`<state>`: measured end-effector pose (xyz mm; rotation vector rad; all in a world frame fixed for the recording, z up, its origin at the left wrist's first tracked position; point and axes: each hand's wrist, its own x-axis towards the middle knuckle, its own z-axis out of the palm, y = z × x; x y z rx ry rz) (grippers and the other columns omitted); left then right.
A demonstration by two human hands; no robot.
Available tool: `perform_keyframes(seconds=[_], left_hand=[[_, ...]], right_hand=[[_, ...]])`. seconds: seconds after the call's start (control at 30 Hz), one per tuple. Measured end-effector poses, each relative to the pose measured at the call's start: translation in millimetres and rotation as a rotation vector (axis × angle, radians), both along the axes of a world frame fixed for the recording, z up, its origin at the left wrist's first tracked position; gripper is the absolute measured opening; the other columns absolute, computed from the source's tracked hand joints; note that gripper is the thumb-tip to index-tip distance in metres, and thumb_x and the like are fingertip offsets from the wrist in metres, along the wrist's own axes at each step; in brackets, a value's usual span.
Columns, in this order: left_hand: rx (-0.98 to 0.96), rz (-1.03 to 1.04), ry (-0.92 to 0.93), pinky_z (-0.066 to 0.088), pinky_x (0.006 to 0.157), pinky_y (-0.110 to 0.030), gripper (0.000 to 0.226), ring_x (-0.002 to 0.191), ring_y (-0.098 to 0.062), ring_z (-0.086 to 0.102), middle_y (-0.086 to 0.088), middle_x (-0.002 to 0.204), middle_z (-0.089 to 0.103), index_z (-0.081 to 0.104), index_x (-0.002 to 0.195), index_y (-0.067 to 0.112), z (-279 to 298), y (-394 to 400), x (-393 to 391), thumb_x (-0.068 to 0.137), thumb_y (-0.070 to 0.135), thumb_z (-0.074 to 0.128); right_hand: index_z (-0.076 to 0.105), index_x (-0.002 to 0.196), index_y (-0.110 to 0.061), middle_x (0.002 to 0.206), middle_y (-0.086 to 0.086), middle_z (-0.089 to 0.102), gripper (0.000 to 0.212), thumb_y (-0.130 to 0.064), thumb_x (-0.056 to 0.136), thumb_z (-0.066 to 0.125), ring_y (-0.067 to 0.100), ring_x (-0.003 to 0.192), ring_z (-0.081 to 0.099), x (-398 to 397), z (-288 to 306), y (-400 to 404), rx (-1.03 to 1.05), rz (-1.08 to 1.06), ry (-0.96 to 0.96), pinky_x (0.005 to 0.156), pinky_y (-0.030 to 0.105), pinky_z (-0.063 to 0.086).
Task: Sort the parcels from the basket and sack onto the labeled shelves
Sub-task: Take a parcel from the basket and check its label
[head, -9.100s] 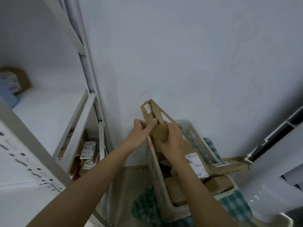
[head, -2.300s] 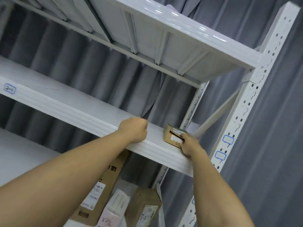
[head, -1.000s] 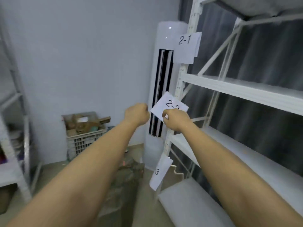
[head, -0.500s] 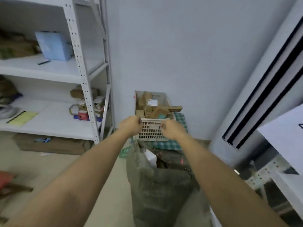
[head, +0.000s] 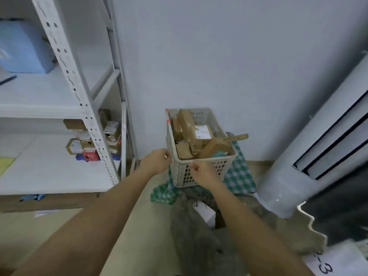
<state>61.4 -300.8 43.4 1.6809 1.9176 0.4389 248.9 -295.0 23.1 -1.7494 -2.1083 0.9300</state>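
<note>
**Both fists empty in front of the parcel basket**

Nearest to us, at the bottom right corner, lies a white paper label [head: 326, 267] with a handwritten number ending in 3. Our two bare forearms reach forward from the lower edge. Between them, low in the view, stands the grey-green sack [head: 201, 242], its mouth slumped open, with a white parcel [head: 205, 212] showing inside near the top.

Our left hand [head: 157, 161] is clenched into a loose fist and holds nothing; it hangs just beside the left corner of the basket, and we cannot tell whether it touches the rim. Our right hand [head: 201, 171] is also curled into a fist, empty, in front of the basket's near wall.

The white plastic basket [head: 219, 168] has a latticed wall and sits on a green-and-white checked cloth [head: 239, 176], just beyond the sack. It is piled with brown cardboard parcels [head: 191, 132]; the tallest one leans upright and carries a white shipping label [head: 203, 133]. A long thin carton [head: 237, 137] sticks out over the right rim.

To the left stands a white metal shelf unit [head: 79, 96] with perforated uprights. Its lower shelf carries a cluster of small boxes [head: 87, 144], some brown, one red. The shelf above bears a light blue box [head: 22, 48]. Under the unit, on the floor, lies a flat cardboard box [head: 49, 202].

To the right rises a white floor-standing air conditioner [head: 310, 156] with dark vertical slots. Behind everything is a plain pale wall [head: 219, 56].
</note>
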Motion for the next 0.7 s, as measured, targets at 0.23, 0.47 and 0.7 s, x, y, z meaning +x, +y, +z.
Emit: perform_keyframes(seconds=[0.23,0.47,0.7], left_hand=[[-0.119,-0.073,-0.043,0.053,0.088,-0.038,0.023,0.100,-0.024,0.061,-0.006,0.111,0.066,0.063,0.111,0.018,-36.3,94.0,-22.1,0.096,0.025,0.048],[-0.169,-0.094,-0.041,0.051,0.084,-0.032,0.021,0.099,-0.020,0.060,-0.005,0.112,0.064,0.062,0.113,0.018,-54.7,203.8,-44.7,0.097,0.026,0.050],[-0.234,-0.069,-0.113,0.050,0.088,-0.034,0.022,0.103,-0.021,0.060,-0.007,0.116,0.063,0.062,0.114,0.017,-70.8,281.2,-67.2,0.098,0.022,0.049]], right_hand=[[0.066,0.114,-0.019,0.110,-0.001,0.064,0.022,-0.019,0.098,0.050,0.019,0.102,0.059,2.0,-19.4,88.4,0.006,-0.168,-0.018,0.085,0.034,0.051],[0.065,0.116,-0.013,0.116,0.003,0.064,0.024,-0.015,0.099,0.049,0.019,0.102,0.058,-13.9,-29.5,213.7,0.062,-0.198,0.030,0.087,0.034,0.050],[0.054,0.134,-0.017,0.136,0.014,0.049,0.046,-0.036,0.093,0.055,0.034,0.126,0.044,-46.9,-52.8,307.4,0.087,-0.248,-0.156,0.103,0.043,0.040]])
